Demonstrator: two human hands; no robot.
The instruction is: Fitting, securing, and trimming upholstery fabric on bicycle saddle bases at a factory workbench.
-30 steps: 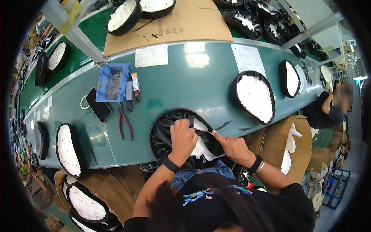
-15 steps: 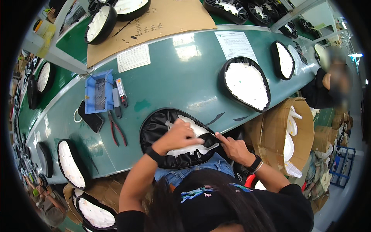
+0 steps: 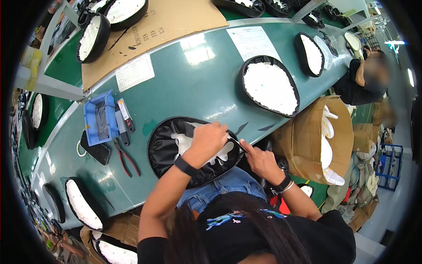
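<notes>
A black oval padded piece [image 3: 163, 148] with gathered, shiny material lies near the table's front edge, partly over my lap. A white insert with a wavy cut edge [image 3: 182, 143] shows inside it. My left hand [image 3: 210, 140] is closed in a pinch at the piece's right rim, covering part of the insert. Just beyond that rim is my right hand [image 3: 265, 165], fingers curled and index finger stretched toward the left. A thin pale strip [image 3: 237, 141] runs between the two hands, its right end at the right fingertips. What the left fingers pinch is hidden.
Left of the piece lie red-handled pliers [image 3: 125, 160], a dark phone [image 3: 97, 149], a blue bin [image 3: 102, 119] and a cutter [image 3: 125, 115]. Another black-rimmed white pad [image 3: 270, 88] sits to the right. A cardboard box [image 3: 303, 141] stands at my right; a co-worker [image 3: 360, 81] sits beyond.
My left hand has moved from the middle of the padded piece to its right rim, and its spread fingers have closed. My right hand stays by that rim. The whole view has shifted slightly.
</notes>
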